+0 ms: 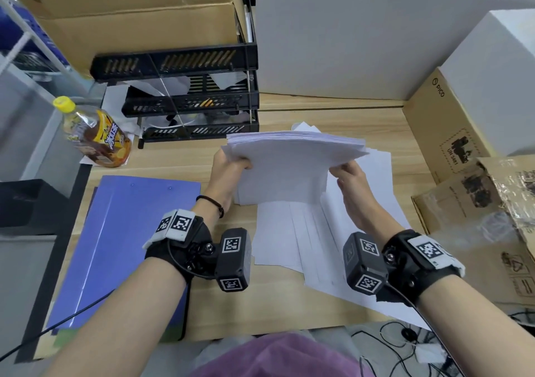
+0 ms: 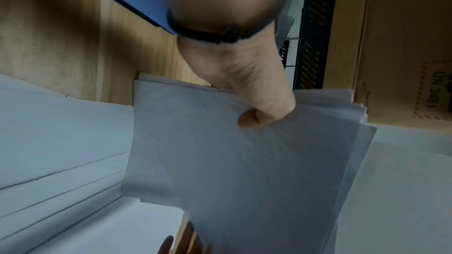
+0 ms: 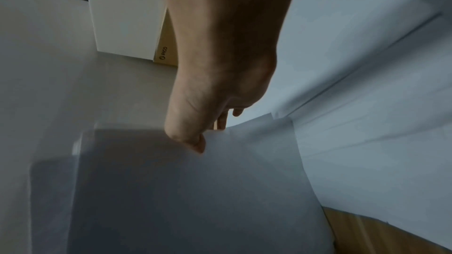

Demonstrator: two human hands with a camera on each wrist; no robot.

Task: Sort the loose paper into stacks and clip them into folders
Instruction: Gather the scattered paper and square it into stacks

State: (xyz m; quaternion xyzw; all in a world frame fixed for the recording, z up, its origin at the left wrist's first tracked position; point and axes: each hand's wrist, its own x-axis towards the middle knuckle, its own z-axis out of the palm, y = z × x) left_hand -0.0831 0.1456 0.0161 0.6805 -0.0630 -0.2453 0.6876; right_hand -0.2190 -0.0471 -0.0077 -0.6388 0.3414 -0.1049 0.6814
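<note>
Behind the paper stack (image 1: 292,156) you hold stands a black three-tier letter tray (image 1: 191,99), with one yellow-capped tea bottle (image 1: 97,136) to its left. One blue folder (image 1: 127,246) lies closed left of the stack; loose sheets (image 1: 312,243) fan out on the wooden desk (image 1: 278,310) under and right of it, and a PICO carton (image 1: 443,128) stands further right. Your left hand (image 1: 228,171) and right hand (image 1: 351,185) each pinch a side edge, thumbs on top, the stack upright with its lower edge on the sheets.
</note>
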